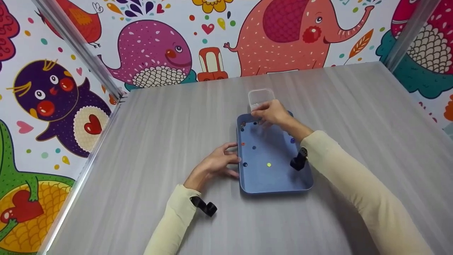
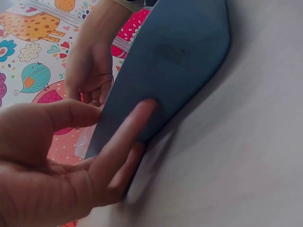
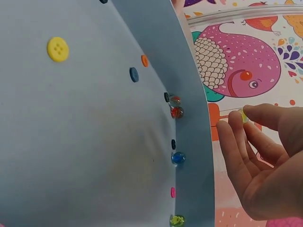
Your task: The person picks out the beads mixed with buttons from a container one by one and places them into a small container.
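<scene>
A blue tray [image 1: 276,180] holds loose buttons and glass marbles. My right hand [image 1: 271,112] is over the tray's far end, beside a clear plastic container [image 1: 261,90]. Between its thumb and fingertips it pinches a small yellow-green marble [image 3: 244,116], mostly covered by the fingers. My left hand [image 1: 220,161] rests at the tray's left side, its extended fingers [image 2: 125,135] touching the outer wall and the thumb near the rim. Along the far wall lie a red marble [image 3: 177,112], a blue marble [image 3: 178,158] and a yellow-green marble [image 3: 177,221].
On the tray floor are a yellow button [image 3: 57,49], a blue button [image 3: 134,74], an orange button [image 3: 145,60] and a pink button [image 3: 173,192]. The grey table [image 1: 170,141] meets cartoon-printed walls [image 1: 216,32] at its back and sides.
</scene>
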`<state>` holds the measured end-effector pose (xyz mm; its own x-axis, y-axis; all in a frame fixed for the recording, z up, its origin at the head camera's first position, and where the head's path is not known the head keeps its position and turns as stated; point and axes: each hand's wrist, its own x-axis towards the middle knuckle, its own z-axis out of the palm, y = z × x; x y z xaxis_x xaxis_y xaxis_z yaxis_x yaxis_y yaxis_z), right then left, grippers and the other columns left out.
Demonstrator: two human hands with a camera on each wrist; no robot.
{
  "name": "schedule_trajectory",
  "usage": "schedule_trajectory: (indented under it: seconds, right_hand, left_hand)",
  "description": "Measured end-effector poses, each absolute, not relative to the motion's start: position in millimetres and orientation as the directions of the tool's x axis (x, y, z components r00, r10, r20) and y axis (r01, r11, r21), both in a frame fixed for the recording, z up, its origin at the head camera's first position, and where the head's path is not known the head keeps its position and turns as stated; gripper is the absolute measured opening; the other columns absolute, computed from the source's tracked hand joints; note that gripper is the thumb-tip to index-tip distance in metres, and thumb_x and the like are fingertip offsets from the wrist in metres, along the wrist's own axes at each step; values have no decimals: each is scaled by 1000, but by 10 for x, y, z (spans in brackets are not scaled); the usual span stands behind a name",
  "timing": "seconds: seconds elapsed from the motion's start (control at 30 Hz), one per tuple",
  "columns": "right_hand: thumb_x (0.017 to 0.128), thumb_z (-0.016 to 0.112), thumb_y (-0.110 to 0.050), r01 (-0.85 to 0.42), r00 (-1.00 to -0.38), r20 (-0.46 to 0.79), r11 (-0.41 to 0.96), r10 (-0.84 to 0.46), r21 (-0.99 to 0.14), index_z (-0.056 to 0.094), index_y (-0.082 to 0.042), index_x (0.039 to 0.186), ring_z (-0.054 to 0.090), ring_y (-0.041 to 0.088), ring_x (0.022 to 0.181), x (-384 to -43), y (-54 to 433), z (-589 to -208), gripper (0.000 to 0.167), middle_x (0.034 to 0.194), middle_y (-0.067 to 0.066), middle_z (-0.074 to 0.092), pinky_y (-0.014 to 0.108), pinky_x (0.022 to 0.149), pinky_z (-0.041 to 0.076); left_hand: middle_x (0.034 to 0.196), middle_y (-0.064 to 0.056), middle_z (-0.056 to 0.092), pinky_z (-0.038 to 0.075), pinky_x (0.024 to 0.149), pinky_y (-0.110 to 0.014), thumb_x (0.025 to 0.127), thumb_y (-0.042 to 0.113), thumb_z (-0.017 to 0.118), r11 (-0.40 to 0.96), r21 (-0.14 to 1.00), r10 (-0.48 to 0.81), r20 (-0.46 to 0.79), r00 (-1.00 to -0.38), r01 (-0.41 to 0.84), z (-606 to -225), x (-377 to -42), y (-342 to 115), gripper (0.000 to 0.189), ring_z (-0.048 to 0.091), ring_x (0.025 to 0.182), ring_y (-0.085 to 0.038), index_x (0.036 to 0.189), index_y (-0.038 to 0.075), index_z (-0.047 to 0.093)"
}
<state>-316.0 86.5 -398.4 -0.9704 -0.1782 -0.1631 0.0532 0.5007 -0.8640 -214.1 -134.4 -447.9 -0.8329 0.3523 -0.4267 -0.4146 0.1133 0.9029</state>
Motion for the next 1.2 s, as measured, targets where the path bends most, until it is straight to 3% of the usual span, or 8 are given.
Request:
schedule_trajectory:
  seconds: [0.27, 0.5, 0.73, 1.2]
  right_hand:
    - [94, 70, -25, 84, -976, -161, 428, -147, -900, 71, -3, 118, 66, 12, 68, -3251, 949, -3965, 33, 113, 22, 68, 25, 59, 63]
    - [96, 69, -26, 92, -979, -160, 423, -129, -902, 72, -4, 117, 65, 11, 68, -3304, 1033, -3961, 31, 116, 22, 67, 27, 60, 64]
    - [96, 67, -26, 99, -981, -158, 413, -111, -905, 71, -4, 120, 65, 12, 68, -3360, 1083, -3946, 32, 119, 22, 66, 36, 68, 66]
    - [98, 65, -23, 94, -988, -136, 404, -78, -910, 69, -4, 123, 64, 10, 66, -3402, 1191, -3960, 32, 117, 19, 64, 22, 57, 62]
  left_hand:
    - [138, -23, 54, 67, 70, -42, 92, -2, 57, 119, 906, 361, -421, -832, -406, -4479, -2158, -1345, 68, 64, 114, -30, 154, 9, 32]
    - [140, -23, 53, 67, 69, -39, 92, -1, 58, 128, 906, 359, -421, -833, -403, -4478, -2152, -1342, 68, 63, 116, -31, 154, 10, 33]
    - [139, -24, 52, 67, 72, -42, 93, -3, 57, 115, 905, 355, -423, -833, -410, -4481, -2153, -1346, 68, 63, 117, -32, 154, 10, 32]
    - [142, -23, 51, 67, 70, -39, 93, -2, 58, 107, 904, 364, -423, -830, -414, -4468, -2134, -1340, 68, 63, 117, -31, 154, 10, 32]
